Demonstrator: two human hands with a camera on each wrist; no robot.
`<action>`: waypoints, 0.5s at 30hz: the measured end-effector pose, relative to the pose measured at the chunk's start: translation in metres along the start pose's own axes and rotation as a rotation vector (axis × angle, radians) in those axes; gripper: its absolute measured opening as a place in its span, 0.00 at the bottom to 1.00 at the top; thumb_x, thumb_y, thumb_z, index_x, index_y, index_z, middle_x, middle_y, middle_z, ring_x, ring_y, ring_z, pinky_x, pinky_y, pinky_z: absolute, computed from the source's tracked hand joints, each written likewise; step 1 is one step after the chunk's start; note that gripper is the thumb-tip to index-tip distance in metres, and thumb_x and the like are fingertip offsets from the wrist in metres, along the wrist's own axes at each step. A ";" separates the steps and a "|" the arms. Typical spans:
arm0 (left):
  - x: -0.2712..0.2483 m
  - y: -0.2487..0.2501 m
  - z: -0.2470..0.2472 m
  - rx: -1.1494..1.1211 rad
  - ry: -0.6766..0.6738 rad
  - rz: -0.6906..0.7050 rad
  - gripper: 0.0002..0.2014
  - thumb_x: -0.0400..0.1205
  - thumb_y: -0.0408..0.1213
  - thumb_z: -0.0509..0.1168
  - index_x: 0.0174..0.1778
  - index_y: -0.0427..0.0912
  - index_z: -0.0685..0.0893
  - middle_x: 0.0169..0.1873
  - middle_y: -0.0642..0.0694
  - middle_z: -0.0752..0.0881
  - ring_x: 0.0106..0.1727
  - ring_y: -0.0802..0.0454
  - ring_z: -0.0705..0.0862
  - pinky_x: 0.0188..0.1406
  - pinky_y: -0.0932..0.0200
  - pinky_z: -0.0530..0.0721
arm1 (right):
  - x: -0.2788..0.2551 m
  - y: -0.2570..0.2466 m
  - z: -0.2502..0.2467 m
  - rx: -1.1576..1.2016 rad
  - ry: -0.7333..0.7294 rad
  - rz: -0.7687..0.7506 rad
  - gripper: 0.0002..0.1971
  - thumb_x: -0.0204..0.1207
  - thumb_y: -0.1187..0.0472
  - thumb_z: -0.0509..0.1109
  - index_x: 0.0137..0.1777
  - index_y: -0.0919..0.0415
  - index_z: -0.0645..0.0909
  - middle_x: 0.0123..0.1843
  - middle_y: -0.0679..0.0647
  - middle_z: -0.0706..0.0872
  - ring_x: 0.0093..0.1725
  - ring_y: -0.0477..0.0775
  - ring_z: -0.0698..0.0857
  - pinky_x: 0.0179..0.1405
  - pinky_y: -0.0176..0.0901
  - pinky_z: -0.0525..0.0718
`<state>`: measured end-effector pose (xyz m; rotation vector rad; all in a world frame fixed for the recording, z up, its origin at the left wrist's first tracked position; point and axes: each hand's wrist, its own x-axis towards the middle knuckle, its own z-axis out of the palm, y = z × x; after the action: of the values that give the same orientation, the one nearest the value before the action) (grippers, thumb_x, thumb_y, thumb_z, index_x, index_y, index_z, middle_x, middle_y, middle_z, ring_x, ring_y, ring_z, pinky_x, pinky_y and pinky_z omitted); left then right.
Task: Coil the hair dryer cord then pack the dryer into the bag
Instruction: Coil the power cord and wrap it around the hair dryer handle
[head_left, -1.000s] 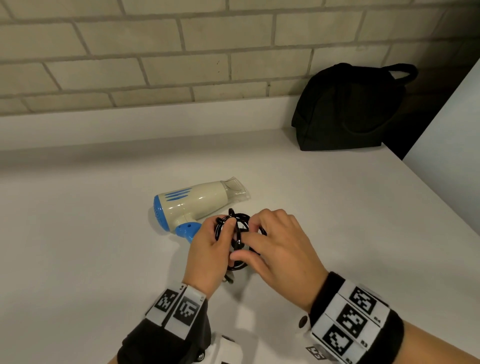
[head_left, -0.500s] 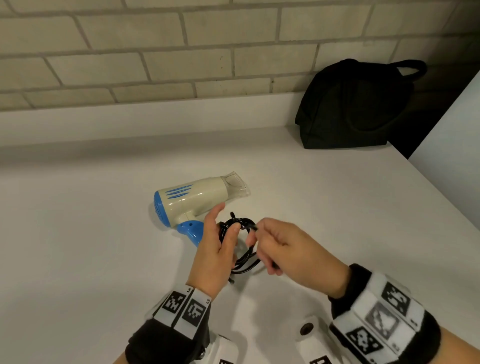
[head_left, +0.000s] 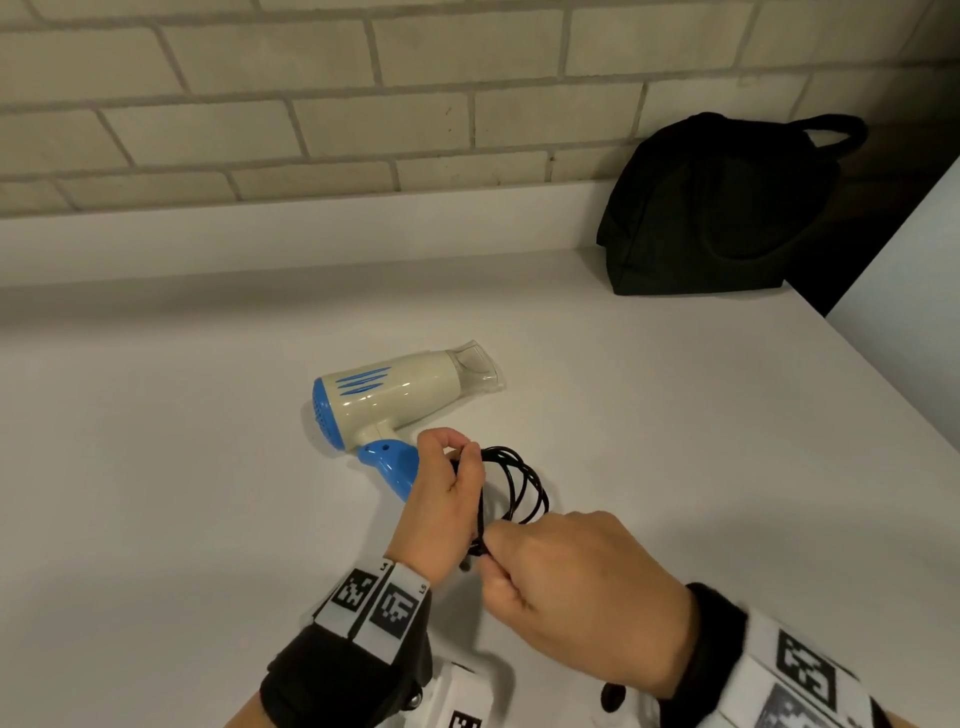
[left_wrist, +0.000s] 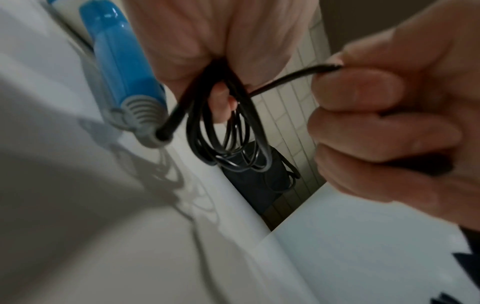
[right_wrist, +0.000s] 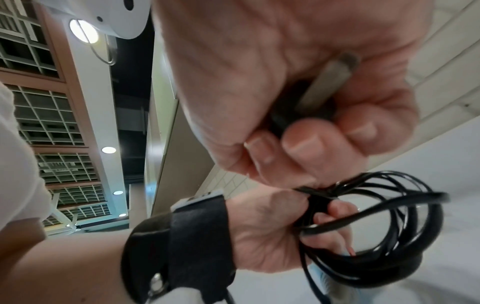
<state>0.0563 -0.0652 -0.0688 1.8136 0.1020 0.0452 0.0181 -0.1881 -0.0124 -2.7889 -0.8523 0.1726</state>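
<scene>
The left hand (head_left: 441, 506) is closed around the gathered loops of the black cord (head_left: 524, 486), fingers curled through the coil just right of the dryer's blue handle (head_left: 389, 465). The right hand (head_left: 587, 597) is fisted around the plug (right_wrist: 322, 86) at the cord's free end, with a taut strand pinched between thumb and forefinger, near the left hand. The plug body is mostly hidden inside the fist; only a metal prong shows in the right wrist view. The hair dryer (head_left: 400, 397) lies on its side on the white table (head_left: 156, 493), nozzle pointing right. The black bag (head_left: 717, 208) stands at the far right against the brick wall (head_left: 311, 104); whether it is open, and its contents, cannot be made out.
</scene>
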 end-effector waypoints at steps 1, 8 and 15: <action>0.001 0.000 0.001 0.016 0.008 -0.001 0.07 0.84 0.36 0.51 0.42 0.53 0.66 0.26 0.48 0.73 0.21 0.62 0.69 0.22 0.70 0.71 | 0.000 -0.001 0.003 -0.008 0.051 -0.009 0.12 0.67 0.51 0.54 0.28 0.51 0.55 0.13 0.48 0.69 0.17 0.51 0.53 0.22 0.31 0.38; 0.005 0.005 0.003 0.051 0.121 0.082 0.14 0.83 0.31 0.51 0.36 0.56 0.70 0.23 0.48 0.71 0.22 0.59 0.70 0.26 0.59 0.71 | -0.012 -0.009 -0.005 0.010 0.131 -0.011 0.12 0.72 0.50 0.54 0.31 0.50 0.54 0.19 0.46 0.56 0.16 0.53 0.49 0.21 0.30 0.39; 0.002 0.008 0.001 0.011 0.133 0.086 0.15 0.83 0.31 0.51 0.35 0.54 0.72 0.21 0.47 0.69 0.20 0.60 0.67 0.21 0.66 0.68 | -0.018 -0.011 -0.012 0.099 -0.033 -0.010 0.13 0.71 0.43 0.41 0.33 0.50 0.56 0.23 0.47 0.68 0.21 0.52 0.60 0.21 0.35 0.50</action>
<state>0.0592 -0.0683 -0.0619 1.8249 0.1182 0.2268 -0.0002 -0.1913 0.0025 -2.6965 -0.8420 0.2529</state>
